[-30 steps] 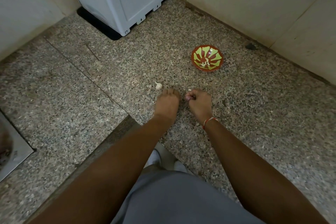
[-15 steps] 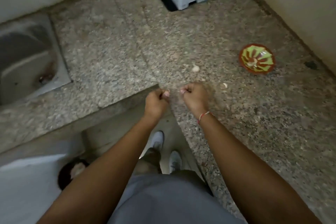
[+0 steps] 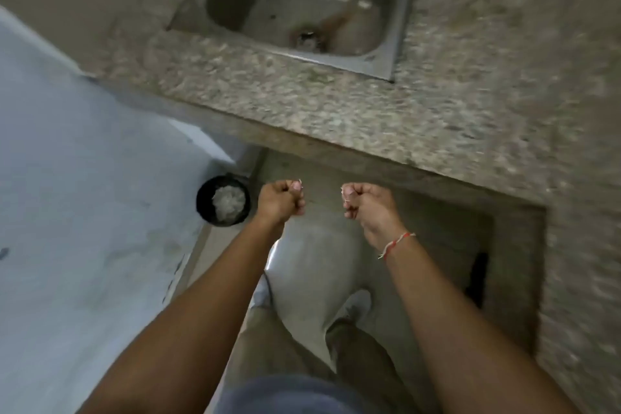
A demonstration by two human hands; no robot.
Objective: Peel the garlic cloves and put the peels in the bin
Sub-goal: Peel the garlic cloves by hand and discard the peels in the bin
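Head view shows our left hand (image 3: pixel 280 200) and right hand (image 3: pixel 368 203) held apart over the floor, each curled into a fist — thin scraps of garlic peel (image 3: pixel 299 182) seem pinched at the fingertips, though blur hides the detail. At nine o'clock from our left hand, the black bin (image 3: pixel 205 202) stands on the floor, pale scraps inside. At twelve o'clock lies the granite counter (image 3: pixel 336 118) with its steel sink (image 3: pixel 386 57).
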